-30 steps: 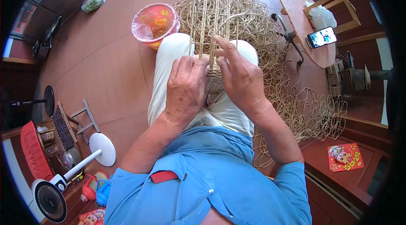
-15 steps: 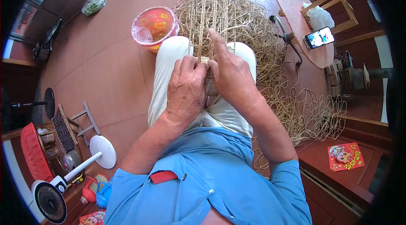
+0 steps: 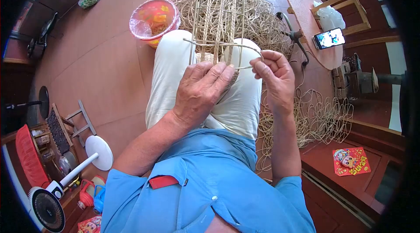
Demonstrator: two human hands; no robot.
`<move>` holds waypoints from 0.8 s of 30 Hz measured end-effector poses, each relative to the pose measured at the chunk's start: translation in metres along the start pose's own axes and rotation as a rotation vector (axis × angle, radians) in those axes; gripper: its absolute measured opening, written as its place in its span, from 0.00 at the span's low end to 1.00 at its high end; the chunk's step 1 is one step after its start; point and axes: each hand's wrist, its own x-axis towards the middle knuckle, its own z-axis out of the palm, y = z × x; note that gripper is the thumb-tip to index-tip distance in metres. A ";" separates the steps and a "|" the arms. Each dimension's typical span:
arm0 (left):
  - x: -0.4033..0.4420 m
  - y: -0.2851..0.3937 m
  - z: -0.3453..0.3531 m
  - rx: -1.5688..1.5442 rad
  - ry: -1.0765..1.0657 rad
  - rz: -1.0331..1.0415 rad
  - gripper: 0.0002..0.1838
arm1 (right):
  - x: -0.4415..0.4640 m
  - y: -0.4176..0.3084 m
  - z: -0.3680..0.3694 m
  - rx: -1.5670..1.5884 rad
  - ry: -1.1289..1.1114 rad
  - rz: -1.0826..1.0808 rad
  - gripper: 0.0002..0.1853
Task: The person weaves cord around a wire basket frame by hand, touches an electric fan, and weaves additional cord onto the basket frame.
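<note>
A narrow frame of thin rods and braided cord strips extends forward from between my knees. Its near end carries a tightly woven band. My left hand is closed over this woven end, fingertips pressed against it; part of its grip is hidden underneath. A tan cord crosses over the strips and loops round on the right. Pinched between thumb and fingers of my right hand, the cord is held to the right of the frame, above my right thigh.
Beyond my knees lies a big tangled heap of cord, trailing down the right side. A lined red bucket stands left of my knee. At right, a phone rests on a board. A fan is at lower left.
My right hand has moved off the frame to the right and now pinches a cord looped across the strips. My left hand has shifted slightly right, its fingers more stretched.
</note>
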 end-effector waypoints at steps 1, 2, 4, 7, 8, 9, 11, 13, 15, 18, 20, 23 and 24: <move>-0.001 0.002 0.001 0.000 0.000 0.000 0.32 | 0.005 -0.005 0.003 0.000 0.000 0.000 0.17; -0.002 0.004 0.002 0.026 -0.011 -0.004 0.33 | 0.011 -0.011 0.009 -0.061 -0.002 -0.036 0.15; -0.003 0.007 0.003 0.054 -0.022 -0.006 0.35 | 0.026 -0.011 0.018 -0.118 -0.005 -0.072 0.12; 0.000 0.011 0.002 0.097 -0.020 -0.016 0.35 | 0.044 -0.007 0.030 -0.217 -0.115 -0.233 0.09; 0.001 0.013 0.001 0.070 -0.048 -0.050 0.35 | 0.048 -0.002 0.032 -0.216 -0.114 -0.235 0.09; 0.003 0.015 -0.001 0.042 -0.074 -0.086 0.34 | 0.052 0.003 0.033 -0.334 -0.094 -0.260 0.09; 0.008 0.017 -0.004 -0.002 -0.081 -0.121 0.34 | 0.052 0.007 0.033 -0.379 -0.073 -0.230 0.16; 0.010 0.018 -0.004 -0.044 -0.092 -0.161 0.33 | 0.045 0.005 0.031 -0.278 -0.040 -0.159 0.20; 0.011 0.018 -0.002 -0.077 -0.080 -0.192 0.33 | 0.044 0.009 0.022 -0.128 -0.049 -0.023 0.30; 0.012 0.018 -0.001 -0.081 -0.081 -0.206 0.33 | 0.036 0.015 0.012 0.039 -0.104 0.080 0.31; 0.013 0.017 -0.001 -0.090 -0.079 -0.211 0.33 | 0.036 0.011 0.007 0.059 -0.118 0.104 0.33; 0.017 0.019 -0.003 -0.097 -0.086 -0.238 0.31 | 0.042 0.003 0.003 0.003 -0.164 0.122 0.39; 0.019 0.020 -0.005 -0.092 -0.095 -0.259 0.30 | 0.047 0.002 -0.001 -0.008 -0.237 0.141 0.42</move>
